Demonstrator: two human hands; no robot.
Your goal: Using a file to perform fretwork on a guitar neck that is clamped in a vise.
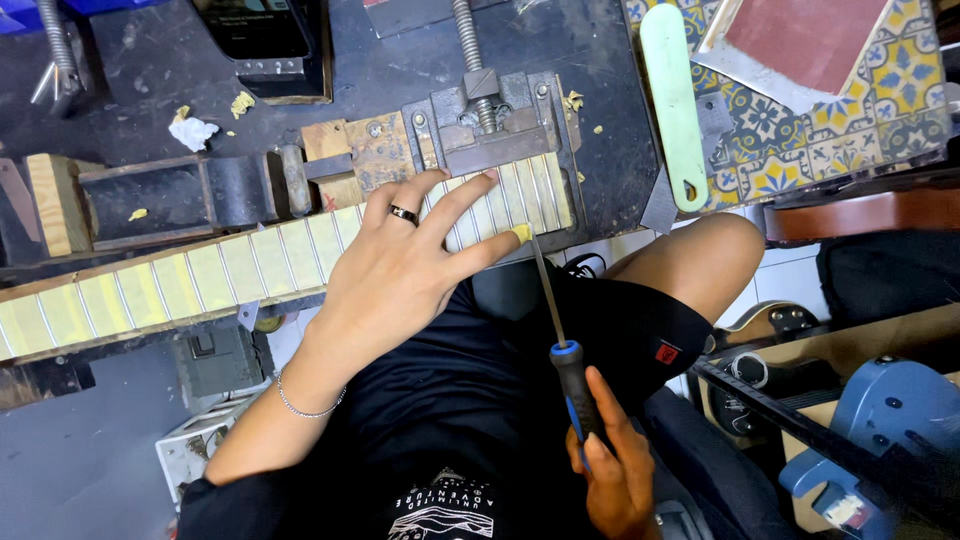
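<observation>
Fingers of the left hand spread flat on the long wooden guitar neck with yellow-taped fretboard, clamped in a dark metal vise at one o'clock. At five o'clock, the right hand grips a slim blue-and-black-handled metal file, its tip touching the neck beside the left forefinger.

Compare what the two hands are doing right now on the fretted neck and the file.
The left hand lies flat with fingers spread on the taped fretted neck, while the right hand is closed around the blue-and-black handle of the thin file. The left hand wears a dark ring and a wrist bracelet; the right shows neither. The left sits up at the vise; the right is low, over the lap. Both are bare.
</observation>
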